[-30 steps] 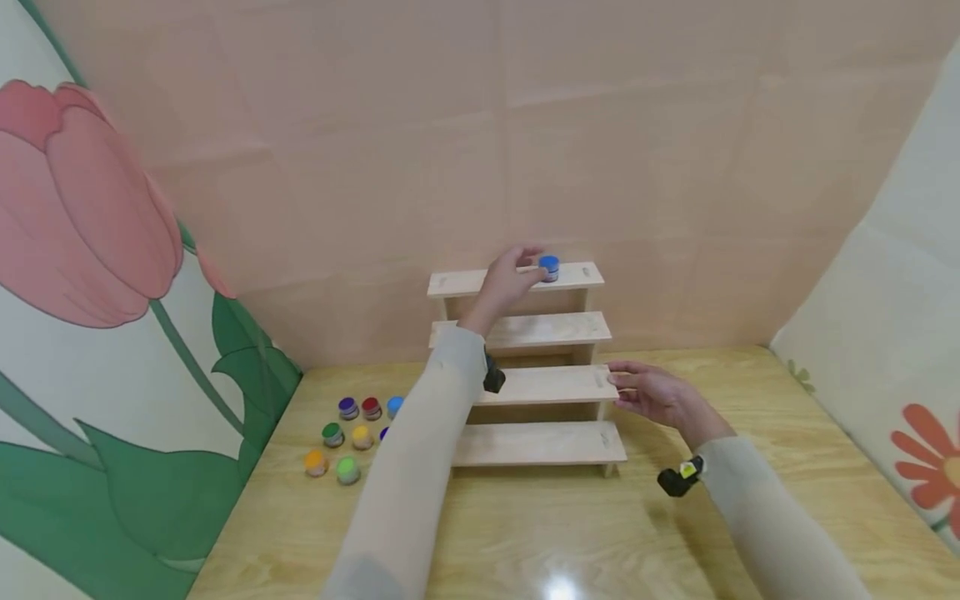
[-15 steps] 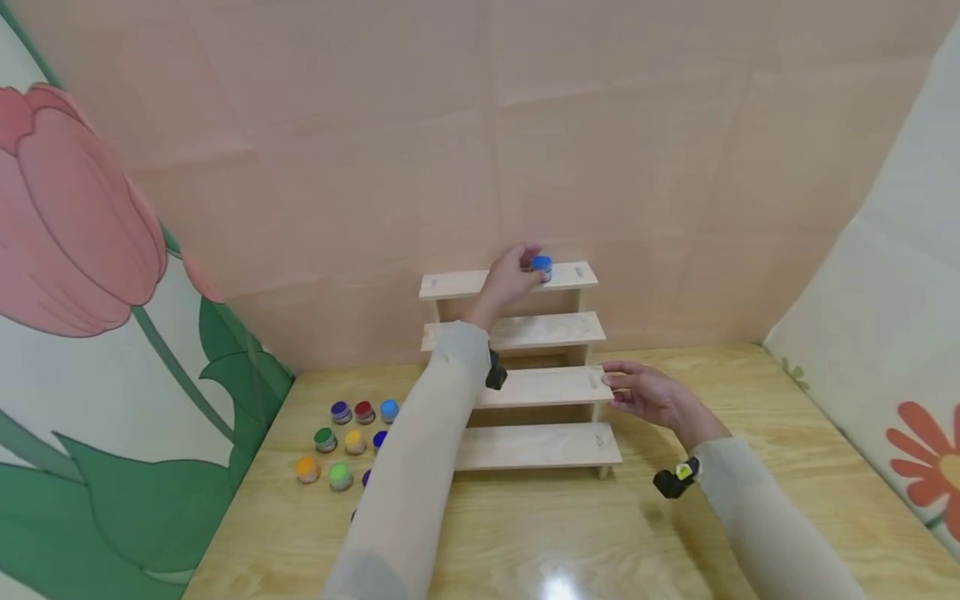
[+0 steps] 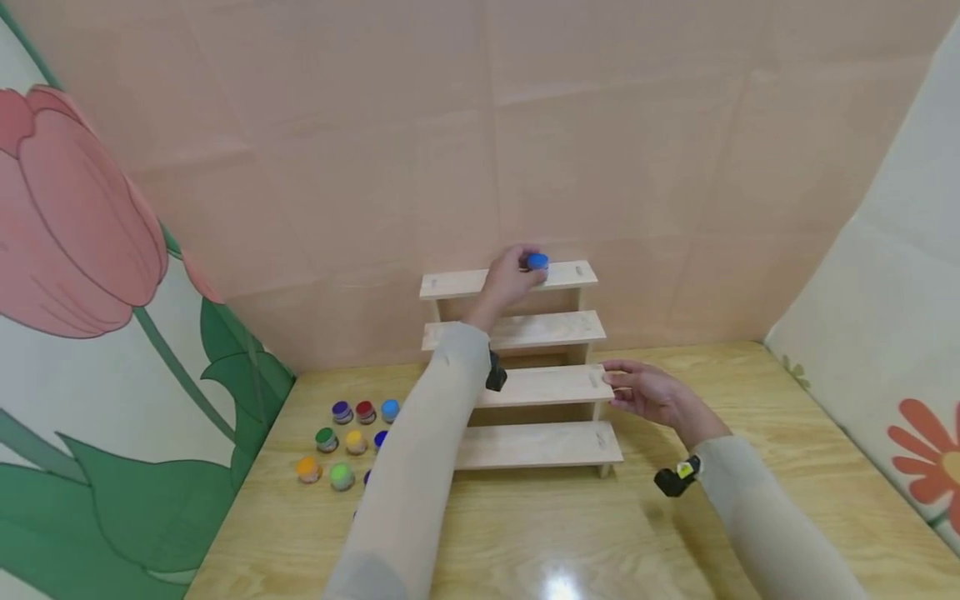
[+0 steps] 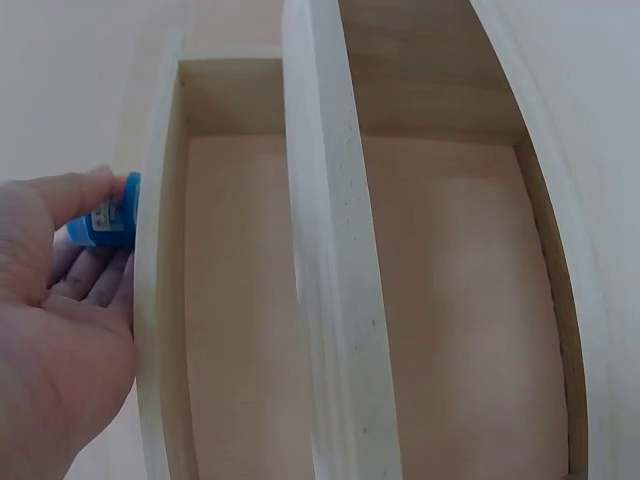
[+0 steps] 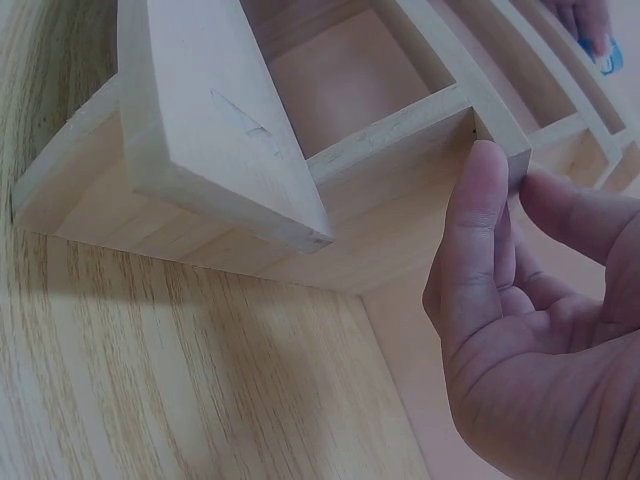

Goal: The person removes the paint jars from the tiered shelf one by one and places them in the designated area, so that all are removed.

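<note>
A small paint jar with a blue lid (image 3: 537, 262) is at the top step of a four-tier pale wooden stand (image 3: 536, 448). My left hand (image 3: 510, 277) grips the jar between thumb and fingers; the left wrist view shows the blue jar (image 4: 112, 218) partly hidden behind the thumb and next to the top board's edge. Whether its base touches the board I cannot tell. Lower down, my right hand (image 3: 651, 393) pinches the right end of the second step from the bottom. In the right wrist view, thumb and fingertips of that hand (image 5: 530, 330) meet the board's corner.
Left of the stand, several paint jars stand on the wood-grain table (image 3: 525, 533), among them a red one (image 3: 365, 412), a green one (image 3: 326, 439) and an orange one (image 3: 307, 469). My left sleeve (image 3: 412, 450) covers part of this group. A pink-beige backdrop (image 3: 360, 183) rises behind.
The left fingers have closed in around the blue jar, which has shifted slightly left and up. The right hand stays at the same board end. The head view has shifted a little.
</note>
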`<act>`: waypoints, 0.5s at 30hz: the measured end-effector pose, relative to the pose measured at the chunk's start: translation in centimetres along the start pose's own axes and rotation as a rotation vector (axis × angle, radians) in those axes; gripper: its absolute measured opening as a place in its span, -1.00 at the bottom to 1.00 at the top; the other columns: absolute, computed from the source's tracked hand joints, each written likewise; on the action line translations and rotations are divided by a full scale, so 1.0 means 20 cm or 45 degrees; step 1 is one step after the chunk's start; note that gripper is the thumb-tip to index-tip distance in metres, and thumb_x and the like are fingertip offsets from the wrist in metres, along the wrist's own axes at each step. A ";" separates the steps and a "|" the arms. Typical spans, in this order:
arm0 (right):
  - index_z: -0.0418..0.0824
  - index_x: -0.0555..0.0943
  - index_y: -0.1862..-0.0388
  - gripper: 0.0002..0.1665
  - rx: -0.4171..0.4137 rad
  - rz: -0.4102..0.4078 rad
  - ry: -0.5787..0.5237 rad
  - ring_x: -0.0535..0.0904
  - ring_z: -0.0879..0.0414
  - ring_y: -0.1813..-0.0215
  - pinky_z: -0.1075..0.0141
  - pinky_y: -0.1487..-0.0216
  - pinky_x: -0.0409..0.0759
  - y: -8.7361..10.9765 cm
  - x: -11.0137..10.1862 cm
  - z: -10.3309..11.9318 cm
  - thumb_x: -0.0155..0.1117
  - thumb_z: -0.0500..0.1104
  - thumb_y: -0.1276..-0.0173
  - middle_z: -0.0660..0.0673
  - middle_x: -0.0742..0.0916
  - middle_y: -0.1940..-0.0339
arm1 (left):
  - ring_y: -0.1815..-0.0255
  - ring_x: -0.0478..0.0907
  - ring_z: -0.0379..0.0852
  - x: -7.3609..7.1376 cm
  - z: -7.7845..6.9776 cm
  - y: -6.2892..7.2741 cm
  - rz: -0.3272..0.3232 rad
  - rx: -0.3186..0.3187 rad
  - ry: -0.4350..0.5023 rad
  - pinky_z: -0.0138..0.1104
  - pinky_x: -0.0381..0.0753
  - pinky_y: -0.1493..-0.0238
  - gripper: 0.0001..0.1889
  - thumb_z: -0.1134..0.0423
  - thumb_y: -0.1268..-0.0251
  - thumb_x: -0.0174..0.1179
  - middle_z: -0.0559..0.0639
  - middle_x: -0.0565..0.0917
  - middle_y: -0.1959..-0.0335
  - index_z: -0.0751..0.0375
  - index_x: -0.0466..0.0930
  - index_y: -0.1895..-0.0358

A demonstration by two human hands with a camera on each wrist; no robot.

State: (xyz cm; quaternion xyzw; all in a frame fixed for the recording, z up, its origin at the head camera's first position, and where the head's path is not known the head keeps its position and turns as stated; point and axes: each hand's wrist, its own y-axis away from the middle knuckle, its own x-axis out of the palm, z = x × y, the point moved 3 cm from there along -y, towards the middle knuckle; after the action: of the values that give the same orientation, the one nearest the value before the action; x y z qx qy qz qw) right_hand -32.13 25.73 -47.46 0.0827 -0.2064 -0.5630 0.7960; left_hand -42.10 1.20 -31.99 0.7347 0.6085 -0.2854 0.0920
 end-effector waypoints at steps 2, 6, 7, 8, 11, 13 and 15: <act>-0.15 0.36 -0.28 -0.59 0.001 0.004 0.004 0.64 0.19 0.31 0.37 0.17 0.74 0.00 0.00 0.00 0.18 -0.27 -0.54 -0.04 0.74 0.25 | -0.25 0.54 -0.04 -0.01 0.00 0.01 -0.021 -0.001 0.028 -0.31 0.60 -0.20 -0.51 0.26 -0.40 0.30 0.05 0.58 -0.25 0.16 0.46 -0.35; -0.15 0.34 -0.31 -0.56 0.003 0.005 0.014 0.64 0.19 0.30 0.36 0.15 0.74 0.00 -0.01 0.01 0.19 -0.26 -0.53 -0.04 0.74 0.25 | -0.24 0.54 -0.04 -0.03 -0.01 0.02 -0.044 0.020 0.049 -0.31 0.61 -0.20 -0.53 0.25 -0.39 0.32 0.05 0.59 -0.23 0.16 0.48 -0.31; -0.16 0.34 -0.31 -0.55 0.006 0.004 0.016 0.64 0.19 0.30 0.36 0.15 0.74 0.00 -0.01 0.01 0.19 -0.26 -0.53 -0.04 0.74 0.25 | -0.24 0.55 -0.04 -0.03 -0.02 0.02 -0.044 0.025 0.048 -0.31 0.61 -0.21 -0.54 0.24 -0.39 0.33 0.04 0.59 -0.23 0.15 0.48 -0.30; -0.16 0.34 -0.32 -0.55 0.008 0.002 0.020 0.64 0.19 0.29 0.35 0.13 0.74 0.00 -0.02 0.01 0.19 -0.25 -0.53 -0.04 0.74 0.25 | -0.24 0.55 -0.04 -0.03 -0.03 0.03 -0.045 0.031 0.046 -0.31 0.61 -0.20 -0.54 0.24 -0.38 0.33 0.05 0.59 -0.23 0.15 0.48 -0.30; -0.16 0.33 -0.34 -0.52 0.013 0.001 0.028 0.64 0.20 0.29 0.34 0.10 0.74 -0.01 -0.03 0.02 0.20 -0.25 -0.53 -0.03 0.73 0.24 | -0.23 0.56 -0.04 -0.05 -0.04 0.04 -0.040 0.040 0.038 -0.30 0.62 -0.20 -0.54 0.23 -0.37 0.34 0.06 0.60 -0.23 0.15 0.49 -0.28; -0.17 0.32 -0.36 -0.50 0.014 -0.004 0.029 0.63 0.19 0.29 0.35 0.11 0.74 -0.01 -0.04 0.02 0.21 -0.25 -0.52 -0.03 0.73 0.24 | -0.24 0.56 -0.04 -0.05 -0.05 0.05 -0.033 0.040 0.038 -0.30 0.61 -0.21 -0.55 0.22 -0.37 0.34 0.05 0.60 -0.23 0.14 0.49 -0.27; -0.17 0.31 -0.38 -0.48 0.014 -0.003 0.035 0.63 0.19 0.28 0.34 0.10 0.74 -0.01 -0.05 0.03 0.21 -0.24 -0.52 -0.03 0.73 0.23 | -0.25 0.56 -0.03 -0.06 -0.06 0.06 -0.025 0.045 0.036 -0.28 0.60 -0.24 -0.55 0.22 -0.37 0.35 0.06 0.60 -0.25 0.13 0.49 -0.27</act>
State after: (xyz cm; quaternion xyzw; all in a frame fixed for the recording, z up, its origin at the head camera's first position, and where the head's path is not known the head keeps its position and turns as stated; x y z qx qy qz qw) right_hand -32.77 26.60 -47.25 0.0952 -0.1985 -0.5617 0.7975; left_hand -40.71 0.40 -30.57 0.7341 0.6118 -0.2866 0.0678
